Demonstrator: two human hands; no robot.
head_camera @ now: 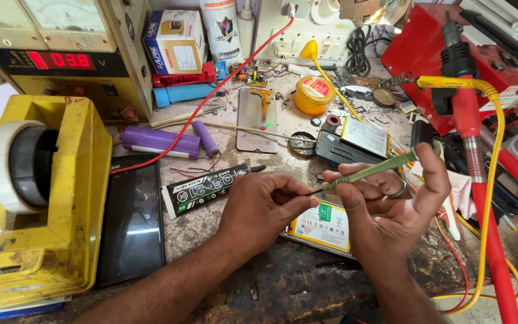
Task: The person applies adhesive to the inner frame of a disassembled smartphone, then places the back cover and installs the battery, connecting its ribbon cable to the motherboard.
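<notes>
Tweezers (370, 173), green-handled and thin, lie slantwise in the right hand (391, 204), pinched between thumb and forefinger near the dark tip, with the handle passing up across the palm. The tool looks light and stiff; its fine point probably bends or slips easily, so a grip close to the tip, as shown, seems best for control. The left hand (262, 207) is curled narrow, fingertips meeting the tweezer point; whatever it pinches there is too small to make out. Both hands hover just above an opened phone (325, 227) with a yellow-labelled battery, which lies on the worn bench (283, 282) and is largely covered by them. Such a part is likely fragile and should be held by its edges. Near the left hand lies a black glue tube (208, 189); well to the left stand a yellow tape dispenser (49, 198) and a dark screen panel (132, 222). The phone's outline, the tweezer tip and the left fingertips' contents stay hidden. A red hose (493, 240) is cut off at the lower frame edge.
</notes>
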